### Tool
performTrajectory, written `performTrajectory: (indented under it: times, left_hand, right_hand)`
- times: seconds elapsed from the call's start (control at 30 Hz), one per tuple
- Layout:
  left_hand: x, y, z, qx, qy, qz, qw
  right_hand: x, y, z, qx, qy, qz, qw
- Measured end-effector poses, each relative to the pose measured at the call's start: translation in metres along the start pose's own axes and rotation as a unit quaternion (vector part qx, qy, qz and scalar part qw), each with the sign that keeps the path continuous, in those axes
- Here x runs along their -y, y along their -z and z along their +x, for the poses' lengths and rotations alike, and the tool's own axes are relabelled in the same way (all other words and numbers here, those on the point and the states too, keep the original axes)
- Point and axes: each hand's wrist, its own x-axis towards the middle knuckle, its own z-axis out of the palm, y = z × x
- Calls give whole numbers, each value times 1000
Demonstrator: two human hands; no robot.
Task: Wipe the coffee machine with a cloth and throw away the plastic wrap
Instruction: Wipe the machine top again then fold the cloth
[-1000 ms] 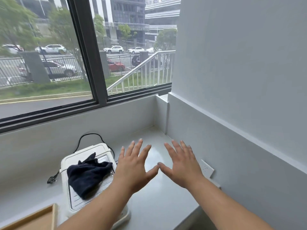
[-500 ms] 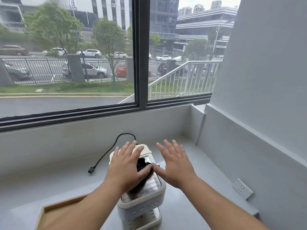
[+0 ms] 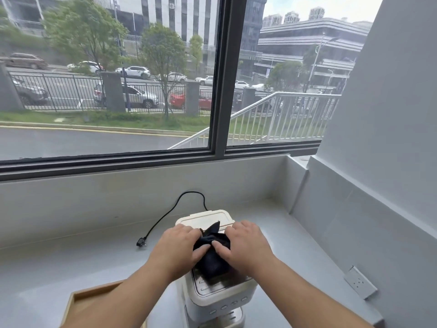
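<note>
As both of our hands settle on the dark cloth, it lies bunched on top of the coffee machine, running lengthwise away from us. Our left hand and right hand flank it equally close, fingers curled and pinching its folds. We see no plastic wrap.

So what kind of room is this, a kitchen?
Probably a pantry or coffee corner at street level rather than a full kitchen. A small coffee machine stands on a bare grey counter beneath a big window facing a road, with a wall socket nearby.
</note>
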Motion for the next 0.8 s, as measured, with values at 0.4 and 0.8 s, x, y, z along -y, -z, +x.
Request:
performTrajectory:
  times: [0.4,0.8]
  left_hand:
    - [-37,34,1,-98,71,-127,984]
    - [-64,125,27,-231,124,-218,940]
  right_hand:
    - [-20,37,-3,-15,6,205,979]
    - [-42,71,8,-109,16,293,950]
